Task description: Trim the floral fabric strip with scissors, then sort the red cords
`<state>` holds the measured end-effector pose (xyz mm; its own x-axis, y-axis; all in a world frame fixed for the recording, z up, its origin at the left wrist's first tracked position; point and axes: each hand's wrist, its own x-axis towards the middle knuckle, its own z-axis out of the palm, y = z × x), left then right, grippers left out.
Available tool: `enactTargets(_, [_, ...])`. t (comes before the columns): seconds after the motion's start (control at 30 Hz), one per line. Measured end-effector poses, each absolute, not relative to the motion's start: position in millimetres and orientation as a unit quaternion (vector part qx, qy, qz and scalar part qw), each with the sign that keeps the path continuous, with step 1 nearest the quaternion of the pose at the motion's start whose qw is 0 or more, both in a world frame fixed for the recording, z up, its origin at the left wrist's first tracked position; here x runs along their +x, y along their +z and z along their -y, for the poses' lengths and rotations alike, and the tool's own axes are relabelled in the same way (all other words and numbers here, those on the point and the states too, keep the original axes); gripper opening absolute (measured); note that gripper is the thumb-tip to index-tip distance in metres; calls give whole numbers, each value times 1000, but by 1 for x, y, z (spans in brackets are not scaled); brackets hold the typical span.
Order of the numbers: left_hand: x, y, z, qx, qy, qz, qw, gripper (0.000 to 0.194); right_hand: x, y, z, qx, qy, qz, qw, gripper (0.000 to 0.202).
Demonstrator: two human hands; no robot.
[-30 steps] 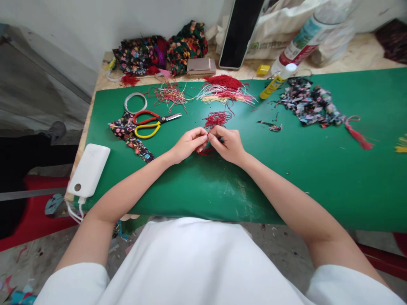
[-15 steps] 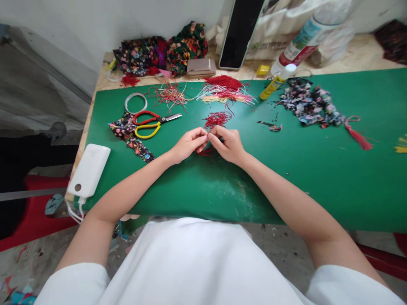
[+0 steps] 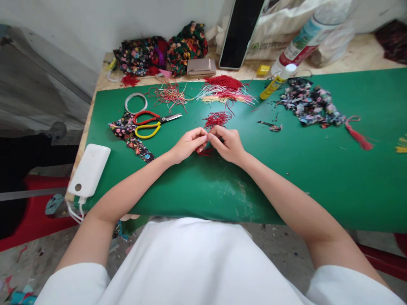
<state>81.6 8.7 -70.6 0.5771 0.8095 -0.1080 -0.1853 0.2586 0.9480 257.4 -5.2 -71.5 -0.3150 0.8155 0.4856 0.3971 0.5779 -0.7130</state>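
My left hand (image 3: 189, 145) and my right hand (image 3: 227, 145) meet at their fingertips over the green mat (image 3: 190, 190). Both are closed in a pinch, with dark red cords (image 3: 217, 119) fanning out behind the fingers and more red ends showing below them. What exactly each fingertip grips is too small to make out. Further back lies a bundle of red, white and yellow cords (image 3: 224, 90). To the left are scissors (image 3: 160, 120) with one red and one yellow handle, lying partly over a floral fabric strip (image 3: 138, 146).
A white power bank (image 3: 90, 169) lies at the left edge. Behind are loose cords (image 3: 171, 94), a tape ring (image 3: 135, 103), a glue stick (image 3: 276, 82), a leaning phone (image 3: 241, 34) and a large bottle (image 3: 305, 40). Floral scraps (image 3: 308, 103) and a red tassel (image 3: 358, 134) lie right.
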Motion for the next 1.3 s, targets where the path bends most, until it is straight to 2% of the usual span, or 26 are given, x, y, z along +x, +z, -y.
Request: enactTargets(1.3, [83,-65,-8,502,329,-334,727,25,257,-74,4,-394,216,775,444,21])
